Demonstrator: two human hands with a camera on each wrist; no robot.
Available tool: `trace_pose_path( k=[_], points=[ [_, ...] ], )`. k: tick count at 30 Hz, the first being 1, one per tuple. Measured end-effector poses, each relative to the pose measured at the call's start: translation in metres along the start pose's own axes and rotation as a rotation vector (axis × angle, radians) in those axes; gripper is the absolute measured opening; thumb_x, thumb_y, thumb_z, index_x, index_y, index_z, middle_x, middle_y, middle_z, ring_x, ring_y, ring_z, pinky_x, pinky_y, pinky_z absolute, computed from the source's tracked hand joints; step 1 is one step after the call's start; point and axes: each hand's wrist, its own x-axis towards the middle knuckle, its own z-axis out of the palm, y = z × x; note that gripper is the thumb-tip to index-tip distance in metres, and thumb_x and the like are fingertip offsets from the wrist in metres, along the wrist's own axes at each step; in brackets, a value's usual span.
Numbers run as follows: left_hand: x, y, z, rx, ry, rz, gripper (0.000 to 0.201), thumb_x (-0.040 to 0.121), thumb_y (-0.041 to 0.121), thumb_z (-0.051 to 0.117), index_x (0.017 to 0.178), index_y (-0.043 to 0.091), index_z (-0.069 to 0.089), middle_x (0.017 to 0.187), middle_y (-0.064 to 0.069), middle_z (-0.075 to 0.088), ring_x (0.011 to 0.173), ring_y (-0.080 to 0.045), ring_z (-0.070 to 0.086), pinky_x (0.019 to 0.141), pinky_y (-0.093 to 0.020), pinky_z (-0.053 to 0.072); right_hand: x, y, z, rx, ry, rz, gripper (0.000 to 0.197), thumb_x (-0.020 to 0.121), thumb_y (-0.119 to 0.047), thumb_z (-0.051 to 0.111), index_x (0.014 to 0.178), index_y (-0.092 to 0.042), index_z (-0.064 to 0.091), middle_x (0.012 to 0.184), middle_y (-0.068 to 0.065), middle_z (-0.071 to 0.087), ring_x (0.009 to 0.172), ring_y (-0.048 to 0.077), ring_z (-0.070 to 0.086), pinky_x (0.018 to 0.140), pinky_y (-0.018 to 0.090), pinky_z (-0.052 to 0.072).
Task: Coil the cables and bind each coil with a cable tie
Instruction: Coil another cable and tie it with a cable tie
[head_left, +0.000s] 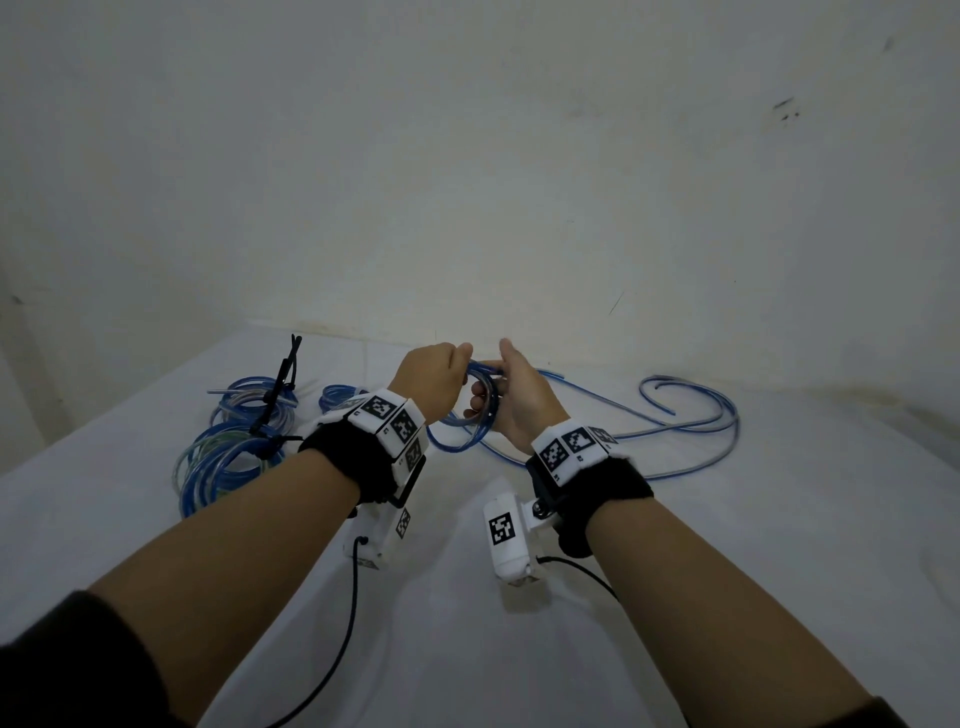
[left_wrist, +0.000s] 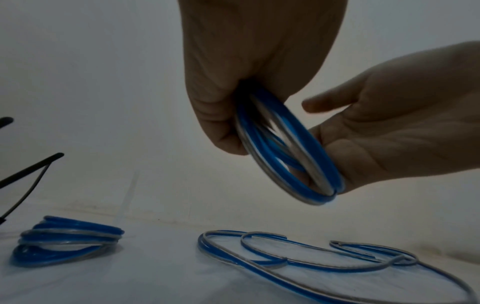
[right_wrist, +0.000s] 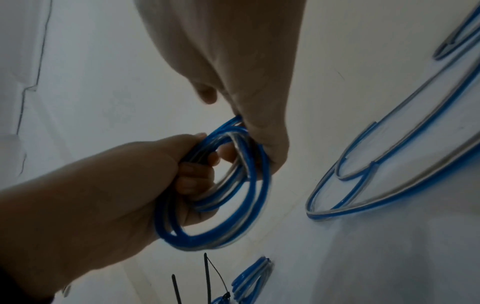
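Observation:
A small coil of blue and clear cable (head_left: 484, 410) hangs above the white table between both hands. My left hand (head_left: 434, 382) grips its upper left side with curled fingers (right_wrist: 197, 174). My right hand (head_left: 519, 402) holds the opposite side, fingers hooked through the ring (left_wrist: 335, 162) and thumb raised. The coil (left_wrist: 288, 156) stands nearly upright. From it the loose rest of the cable (head_left: 685, 426) trails in wide bends across the table to the right. No tie is on this coil.
Three other blue coils (head_left: 228, 462) lie at the left, two with black cable ties (head_left: 283, 382) sticking up. A pale wall (head_left: 519, 182) closes off the table's far edge. Wrist camera leads (head_left: 353, 597) hang below my forearms.

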Motion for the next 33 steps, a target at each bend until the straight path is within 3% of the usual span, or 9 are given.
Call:
trace_pose_path(
  k=[1, 5, 8, 13, 16, 19, 22, 27, 33],
  points=[
    [-0.001, 0.001, 0.001, -0.015, -0.002, 0.005, 0.042, 0.102, 0.025, 0.027, 0.078, 0.003, 0.054, 0.072, -0.008, 0.055, 0.075, -0.026, 0.050, 0.067, -0.029, 0.031, 0.002, 0.001, 0.001, -0.021, 0.045, 0.000, 0.037, 0.101, -0.032, 0.036, 0.082, -0.005, 0.052, 0.060, 0.008, 0.044, 0.051, 0.018, 0.039, 0.055, 0.030, 0.037],
    [-0.003, 0.004, 0.004, -0.098, 0.001, -0.020, 0.038, 0.101, 0.023, 0.030, 0.068, 0.008, 0.040, 0.061, -0.003, 0.040, 0.069, -0.027, 0.044, 0.064, -0.032, 0.033, 0.008, 0.008, 0.005, -0.092, 0.120, -0.008, 0.029, 0.097, -0.012, 0.036, 0.071, -0.006, 0.048, 0.057, 0.008, 0.035, 0.045, 0.017, 0.032, 0.049, 0.027, 0.030],
    [-0.004, 0.000, 0.003, -0.210, 0.024, -0.102, 0.032, 0.099, 0.032, 0.034, 0.086, 0.004, 0.044, 0.067, -0.005, 0.051, 0.064, -0.026, 0.052, 0.062, -0.033, 0.040, 0.014, 0.009, 0.006, -0.118, 0.175, -0.027, 0.020, 0.093, -0.008, 0.036, 0.076, -0.007, 0.046, 0.055, 0.006, 0.033, 0.042, 0.016, 0.030, 0.047, 0.025, 0.028],
    [-0.005, -0.001, -0.001, -0.231, -0.110, -0.128, 0.039, 0.101, 0.033, 0.029, 0.077, 0.007, 0.047, 0.065, -0.005, 0.056, 0.055, -0.018, 0.055, 0.060, -0.029, 0.044, 0.020, 0.013, 0.003, -0.276, 0.240, -0.078, 0.032, 0.095, -0.011, 0.037, 0.063, -0.011, 0.041, 0.056, 0.005, 0.037, 0.046, 0.017, 0.034, 0.047, 0.027, 0.030],
    [-0.005, 0.002, 0.001, -0.221, -0.112, -0.105, 0.034, 0.101, 0.034, 0.031, 0.084, 0.007, 0.043, 0.066, -0.005, 0.052, 0.058, -0.021, 0.052, 0.057, -0.031, 0.040, 0.022, 0.015, 0.004, -0.300, 0.273, -0.118, 0.035, 0.093, -0.009, 0.037, 0.058, -0.010, 0.039, 0.054, 0.007, 0.036, 0.043, 0.019, 0.034, 0.049, 0.029, 0.029],
    [-0.004, 0.001, 0.003, -0.130, -0.098, -0.094, 0.034, 0.102, 0.027, 0.028, 0.075, 0.011, 0.041, 0.067, 0.000, 0.043, 0.070, -0.023, 0.045, 0.065, -0.030, 0.030, 0.022, 0.014, 0.007, -0.248, 0.270, -0.100, 0.034, 0.093, -0.011, 0.037, 0.060, -0.009, 0.039, 0.052, 0.008, 0.033, 0.041, 0.019, 0.031, 0.049, 0.030, 0.028],
    [-0.004, 0.003, 0.002, -0.114, -0.080, -0.094, 0.036, 0.101, 0.023, 0.029, 0.066, 0.015, 0.035, 0.066, -0.001, 0.041, 0.070, -0.023, 0.041, 0.064, -0.030, 0.028, 0.021, 0.013, 0.009, -0.218, 0.257, -0.072, 0.030, 0.094, -0.011, 0.036, 0.065, -0.008, 0.042, 0.054, 0.007, 0.032, 0.043, 0.018, 0.029, 0.048, 0.028, 0.028],
    [-0.003, 0.004, 0.002, -0.200, 0.024, -0.146, 0.023, 0.099, 0.025, 0.034, 0.091, 0.005, 0.043, 0.069, 0.000, 0.046, 0.062, -0.017, 0.043, 0.054, -0.030, 0.031, 0.019, 0.013, 0.013, -0.265, 0.226, -0.083, 0.031, 0.095, -0.012, 0.037, 0.065, -0.013, 0.041, 0.058, 0.003, 0.037, 0.047, 0.015, 0.034, 0.047, 0.026, 0.030],
    [0.000, 0.002, 0.001, -0.202, 0.102, -0.163, 0.015, 0.097, 0.020, 0.035, 0.094, 0.006, 0.042, 0.067, 0.000, 0.046, 0.058, -0.014, 0.042, 0.050, -0.027, 0.030, 0.013, 0.010, 0.017, -0.157, 0.195, -0.024, 0.024, 0.096, -0.015, 0.038, 0.075, -0.008, 0.045, 0.056, 0.007, 0.035, 0.045, 0.017, 0.033, 0.049, 0.028, 0.029]
  ],
)
